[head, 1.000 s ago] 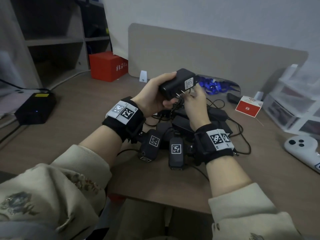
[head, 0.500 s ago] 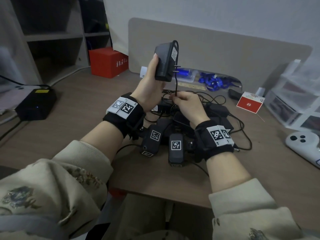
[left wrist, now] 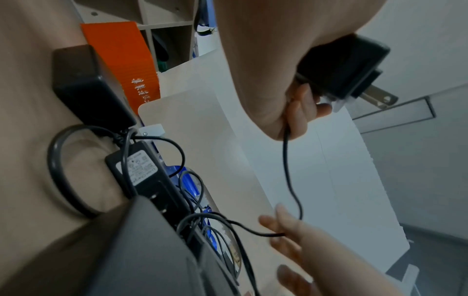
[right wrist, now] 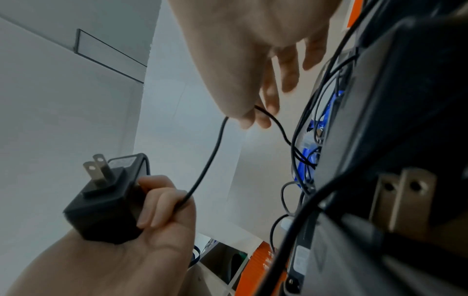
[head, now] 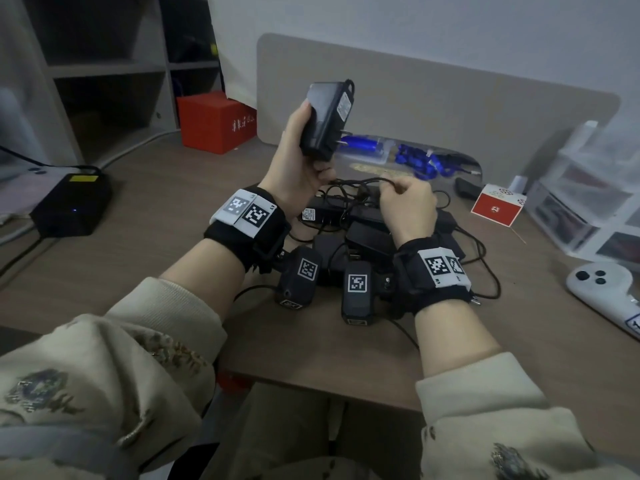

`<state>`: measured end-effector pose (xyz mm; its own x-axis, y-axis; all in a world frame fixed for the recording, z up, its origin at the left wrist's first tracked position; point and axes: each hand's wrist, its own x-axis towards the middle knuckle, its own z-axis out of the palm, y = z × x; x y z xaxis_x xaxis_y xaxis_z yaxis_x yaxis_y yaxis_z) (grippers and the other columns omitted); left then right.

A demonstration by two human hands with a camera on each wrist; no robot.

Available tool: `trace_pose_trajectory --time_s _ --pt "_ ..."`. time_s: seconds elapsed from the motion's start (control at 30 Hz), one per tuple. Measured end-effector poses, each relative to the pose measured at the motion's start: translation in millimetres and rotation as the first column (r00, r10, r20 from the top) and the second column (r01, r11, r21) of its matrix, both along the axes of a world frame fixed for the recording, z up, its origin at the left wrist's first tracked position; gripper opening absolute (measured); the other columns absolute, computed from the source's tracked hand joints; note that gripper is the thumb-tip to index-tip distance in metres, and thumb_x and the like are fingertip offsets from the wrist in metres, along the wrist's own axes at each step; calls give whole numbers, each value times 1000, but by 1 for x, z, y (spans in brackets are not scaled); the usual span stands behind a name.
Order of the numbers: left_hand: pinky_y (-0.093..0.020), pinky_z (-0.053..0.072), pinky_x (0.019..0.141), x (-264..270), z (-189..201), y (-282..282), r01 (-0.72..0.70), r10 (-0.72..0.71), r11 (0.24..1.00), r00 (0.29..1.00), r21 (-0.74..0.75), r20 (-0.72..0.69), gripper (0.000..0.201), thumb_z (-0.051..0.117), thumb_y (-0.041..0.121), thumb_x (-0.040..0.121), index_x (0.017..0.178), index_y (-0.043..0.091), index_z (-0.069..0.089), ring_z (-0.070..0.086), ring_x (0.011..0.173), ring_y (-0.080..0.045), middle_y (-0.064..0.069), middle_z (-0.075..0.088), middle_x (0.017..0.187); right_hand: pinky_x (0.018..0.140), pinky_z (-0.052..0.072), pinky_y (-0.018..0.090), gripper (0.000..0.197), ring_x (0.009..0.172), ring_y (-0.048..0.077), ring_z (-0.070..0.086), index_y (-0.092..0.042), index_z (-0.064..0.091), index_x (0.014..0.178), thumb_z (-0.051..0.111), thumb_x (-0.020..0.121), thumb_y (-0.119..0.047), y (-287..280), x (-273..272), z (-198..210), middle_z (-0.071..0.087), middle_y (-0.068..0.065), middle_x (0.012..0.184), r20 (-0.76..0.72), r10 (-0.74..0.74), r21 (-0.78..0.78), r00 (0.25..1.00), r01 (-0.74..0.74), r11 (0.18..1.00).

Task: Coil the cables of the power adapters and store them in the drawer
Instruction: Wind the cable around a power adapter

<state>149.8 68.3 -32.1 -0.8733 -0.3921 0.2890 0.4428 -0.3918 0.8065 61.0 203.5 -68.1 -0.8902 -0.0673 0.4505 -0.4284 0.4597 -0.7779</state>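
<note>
Left hand wrapped around the adapter up at 12 o'clock, right hand pinching its cable at 3 o'clock, over the counter pile.

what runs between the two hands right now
A thin black cable spans the gap, from the left hand gripping the adapter to the right hand pinching it. Right wrist view shows it best.
</note>
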Motion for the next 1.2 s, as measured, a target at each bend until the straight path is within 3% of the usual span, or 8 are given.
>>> trace_pose_trajectory --time_s 0.33,0.53,0.63,0.77,0.87,1.03,1.1,1.2 --pt "-21 29 49 -1 1 4 -85 104 957 993 -277 54 32 34 38 106 97 20 60 44 55 -6 1 57 80 80 57 42 42 67 12 70 -15 70 72 57 94 -48 0 -14 9 72 -1 70 95 134 -192 986 -114 975" --pt "-20 34 50 -10 2 7 -55 92 951 990 -304 108 32 35 40 105 99 21 60 48 51 -3 8 62 72 93 42 9 37 110 1 56 -13 60 129 53 99 -34 -2 -8 50 62 -7 124 -168 258 -169 951 -286 943" --pt "-22 33 52 -16 0 7 -41 84 936 991 -350 109 30 39 42 103 102 19 59 48 61 -8 -4 57 88 112 31 18 46 137 8 40 -14 42 144 50 100 -25 -7 -5 50 44 2 149 -308 325 -199 894 -394 897" --pt "-19 34 49 -20 -8 -1 -72 136 938 976 -339 169 29 41 41 104 97 18 58 49 51 -5 1 54 76 96 21 -6 51 146 9 20 -16 33 148 42 100 -2 -2 -10 34 20 1 161 -252 428 -125 868 -468 875" --pt "-20 24 46 -21 -11 -6 -82 129 965 975 -248 183 29 37 40 105 97 18 56 39 45 -4 3 52 70 84 36 -1 50 123 5 51 -13 47 140 40 94 7 3 -15 27 45 0 145 -106 368 -123 924 -379 917" --pt "-23 31 52 -20 -15 -10 -39 78 976 982 -216 175 30 40 39 104 104 17 60 51 59 -8 6 65 70 88 54 35 41 86 13 69 -18 57 126 49 87 -9 1 -22 10 70 -8 85 41 188 -218 981 -175 960" --pt "-22 37 53 -17 -17 -10 -9 48 976 983 -215 176 33 44 40 103 105 12 62 51 66 -14 -4 64 82 83 49 22 33 78 4 61 -15 61 122 50 91 -13 0 -16 14 71 -2 94 -74 212 -212 974 -223 951" --pt "-23 46 53 -12 -17 -8 72 -30 973 981 -218 192 39 41 42 104 108 9 62 56 61 -16 -10 66 86 91 41 8 28 104 1 56 -12 58 126 49 100 -16 -3 0 23 61 -8 116 -182 420 -208 889 -452 867"
